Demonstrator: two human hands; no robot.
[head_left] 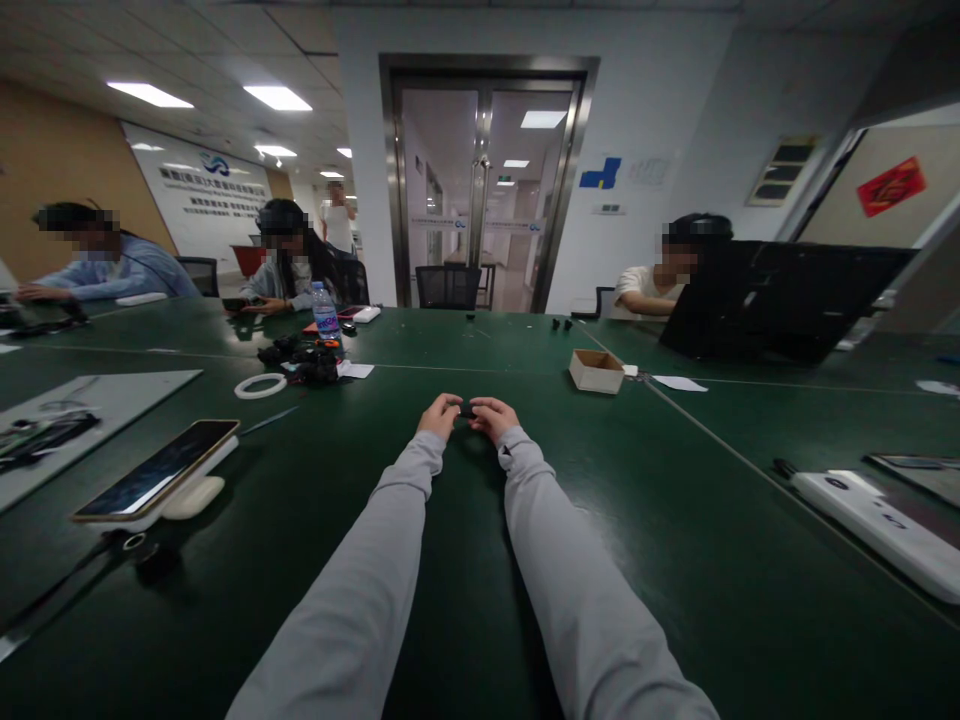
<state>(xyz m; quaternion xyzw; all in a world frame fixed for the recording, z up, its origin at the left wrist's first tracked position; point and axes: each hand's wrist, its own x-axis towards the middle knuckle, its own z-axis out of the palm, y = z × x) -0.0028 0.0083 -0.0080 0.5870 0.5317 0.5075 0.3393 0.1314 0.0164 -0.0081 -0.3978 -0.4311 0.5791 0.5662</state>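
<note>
Both my arms reach out over the green table (480,600), in light grey sleeves. Between my fingertips is a small black object (466,411), too small and too covered to name. My left hand (441,416) pinches its left end with closed fingers. On the other end, the fingers of my right hand (492,415) are closed as well. The object appears level, just above or on the tabletop; I cannot tell which.
Left of my arms lie a phone (165,470), a white ring (260,386) and a heap of black gear (300,360) beside a water bottle (325,312). A small open box (596,371) stands ahead right. Farther right are a white device (877,525) and a black monitor (780,295). Several people are around.
</note>
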